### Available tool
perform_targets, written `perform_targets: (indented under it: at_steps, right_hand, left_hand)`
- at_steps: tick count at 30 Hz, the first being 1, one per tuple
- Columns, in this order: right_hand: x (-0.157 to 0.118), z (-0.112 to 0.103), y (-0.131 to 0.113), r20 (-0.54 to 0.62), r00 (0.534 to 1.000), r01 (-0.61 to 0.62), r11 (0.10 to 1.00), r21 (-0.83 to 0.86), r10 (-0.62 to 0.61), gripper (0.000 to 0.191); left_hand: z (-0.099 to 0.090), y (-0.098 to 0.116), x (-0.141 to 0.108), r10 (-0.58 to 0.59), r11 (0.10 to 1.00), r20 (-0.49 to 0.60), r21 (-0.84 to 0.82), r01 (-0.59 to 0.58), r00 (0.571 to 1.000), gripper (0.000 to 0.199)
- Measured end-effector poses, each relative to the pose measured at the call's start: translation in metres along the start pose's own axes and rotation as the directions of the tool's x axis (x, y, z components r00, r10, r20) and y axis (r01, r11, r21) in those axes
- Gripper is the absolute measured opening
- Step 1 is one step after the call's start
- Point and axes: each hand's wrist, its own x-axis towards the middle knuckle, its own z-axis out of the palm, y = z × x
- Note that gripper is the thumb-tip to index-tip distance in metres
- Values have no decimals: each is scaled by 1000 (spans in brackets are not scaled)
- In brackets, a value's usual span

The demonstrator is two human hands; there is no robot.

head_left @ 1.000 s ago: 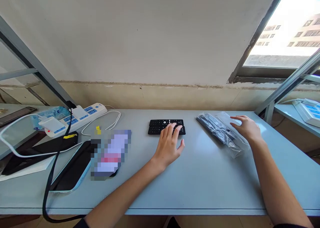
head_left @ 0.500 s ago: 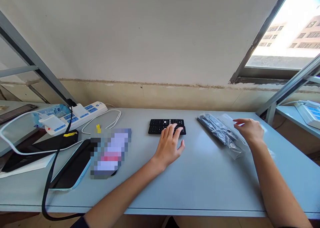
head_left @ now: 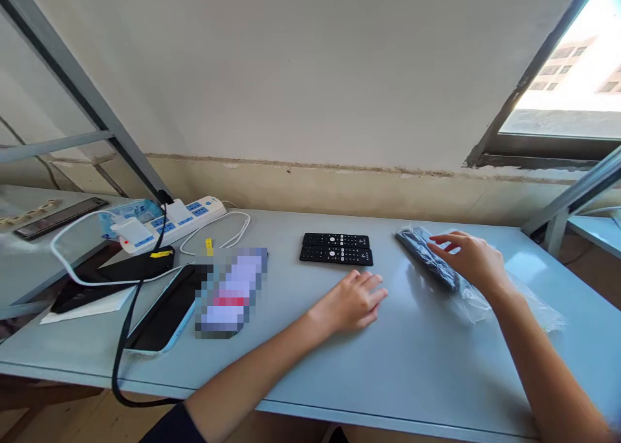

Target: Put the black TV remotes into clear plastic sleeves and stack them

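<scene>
Desk (head_left: 291,365), pale grey, is bearing the following. Remote controls, black, two: the rear remote (head_left: 336,240) and the front remote (head_left: 336,255) are lying side by side, buttons up, near the middle of the desk's far half. Left hand (head_left: 353,301): is staying clear of both, just on the near side of the front remote, fingers loosely bent and close together; its palm is facing away, so one cannot tell whether it is holding anything. Dark bundle (head_left: 420,249), one, in a clear plastic bag (head_left: 473,306): is lying slantwise to the right of the remotes. Right hand (head_left: 473,260): is reaching over the bundle, thumb and forefinger parted; contact is not showing clearly. Left side: a white power strip (head_left: 206,211), a white charger (head_left: 133,231), a small yellow piece (head_left: 209,246) and a pixelated phone (head_left: 235,294) are occupying the surface.
</scene>
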Motion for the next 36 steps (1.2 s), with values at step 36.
perform_targets:
  at_steps: [36]
  right_hand:
    - [-30,57,-33,-194,958,236,963,126,-210,42]
  left_hand:
    - [-14,12,2,158,986,86,45,-163,984,13]
